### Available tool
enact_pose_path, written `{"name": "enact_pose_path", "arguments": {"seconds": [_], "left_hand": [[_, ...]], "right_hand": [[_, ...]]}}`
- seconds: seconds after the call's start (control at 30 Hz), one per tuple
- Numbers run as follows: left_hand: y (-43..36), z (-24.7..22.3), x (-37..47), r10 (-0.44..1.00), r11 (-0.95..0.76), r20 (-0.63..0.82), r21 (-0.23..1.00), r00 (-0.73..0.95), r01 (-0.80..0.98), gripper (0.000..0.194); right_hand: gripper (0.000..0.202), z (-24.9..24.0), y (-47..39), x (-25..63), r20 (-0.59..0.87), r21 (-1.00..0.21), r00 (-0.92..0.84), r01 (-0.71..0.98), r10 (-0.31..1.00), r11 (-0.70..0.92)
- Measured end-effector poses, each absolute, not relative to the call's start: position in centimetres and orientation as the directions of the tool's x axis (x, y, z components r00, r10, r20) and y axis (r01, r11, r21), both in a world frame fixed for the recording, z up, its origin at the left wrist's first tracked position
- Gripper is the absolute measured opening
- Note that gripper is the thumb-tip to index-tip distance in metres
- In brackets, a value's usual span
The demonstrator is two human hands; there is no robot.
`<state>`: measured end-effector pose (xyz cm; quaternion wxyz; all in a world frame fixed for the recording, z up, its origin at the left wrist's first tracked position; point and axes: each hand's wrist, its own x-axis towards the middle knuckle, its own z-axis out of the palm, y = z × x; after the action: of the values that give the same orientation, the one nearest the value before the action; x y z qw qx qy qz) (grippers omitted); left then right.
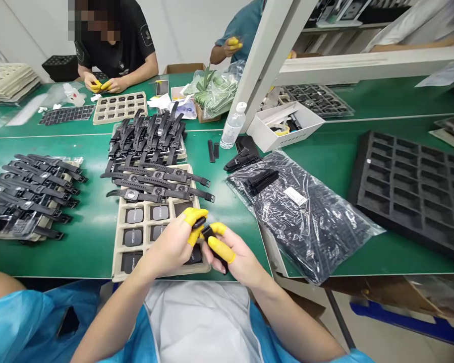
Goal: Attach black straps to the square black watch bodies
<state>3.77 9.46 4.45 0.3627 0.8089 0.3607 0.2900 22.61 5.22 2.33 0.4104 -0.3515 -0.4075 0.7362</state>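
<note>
My left hand [174,244], with yellow finger cots on, pinches a small black watch case [199,223]. Yellow cots also cover fingertips of my right hand [239,256], which is closed on a black watch strap [208,232]. The strap's end meets or nearly meets the case; whether they are joined I cannot tell. Both hands are over the right front part of a beige compartment tray [117,254]. Dark square pieces [134,216] sit in its compartments. Across the tray's back lie several watches with straps [159,184], and a larger pile of watches [147,136] stands behind.
Another watch pile [30,194] is at left. On the right lie a plastic bag of black straps [298,217] and a black foam tray [408,191]. A bottle [233,126] and a white box [285,126] stand beside a white post [263,60]. Co-workers sit opposite and at left.
</note>
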Motion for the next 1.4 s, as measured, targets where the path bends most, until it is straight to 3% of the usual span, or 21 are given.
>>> {"name": "enact_pose_path", "arguments": {"seconds": [0.13,0.47,0.67,0.9,1.07,1.27,1.4], "left_hand": [[9.7,4.5,3.4,0.699,-0.624,0.293,0.696,0.652,0.355,0.056],[9.3,3.8,3.4,0.666,-0.713,0.411,0.598,0.623,0.367,0.055],[9.2,4.8,3.2,0.653,-0.680,0.372,0.671,0.660,0.295,0.047],[9.3,4.7,3.6,0.642,-0.720,0.387,0.602,0.662,0.346,0.043],[9.4,5.0,3.7,0.656,-0.714,0.344,0.572,0.672,0.404,0.041],[9.4,4.5,3.5,0.667,-0.678,0.407,0.679,0.624,0.282,0.043],[9.1,4.2,3.7,0.737,-0.631,0.486,0.743,0.469,0.222,0.020]], "right_hand": [[0.036,2.0,5.2,22.0,-0.161,-0.863,-0.455,-0.366,0.876,-0.349],[0.031,2.3,5.1,21.4,-0.188,-0.726,-0.409,-0.554,0.893,-0.407],[0.030,2.6,5.4,21.6,-0.208,-0.664,-0.423,-0.601,0.882,-0.445],[0.030,2.9,5.6,22.0,-0.213,-0.587,-0.466,-0.641,0.859,-0.494],[0.032,2.7,5.5,21.9,-0.259,-0.630,-0.445,-0.595,0.857,-0.499],[0.033,2.4,5.4,22.3,-0.171,-0.743,-0.399,-0.548,0.901,-0.384],[0.038,2.1,5.3,22.6,-0.128,-0.842,-0.362,-0.452,0.923,-0.294]]}}
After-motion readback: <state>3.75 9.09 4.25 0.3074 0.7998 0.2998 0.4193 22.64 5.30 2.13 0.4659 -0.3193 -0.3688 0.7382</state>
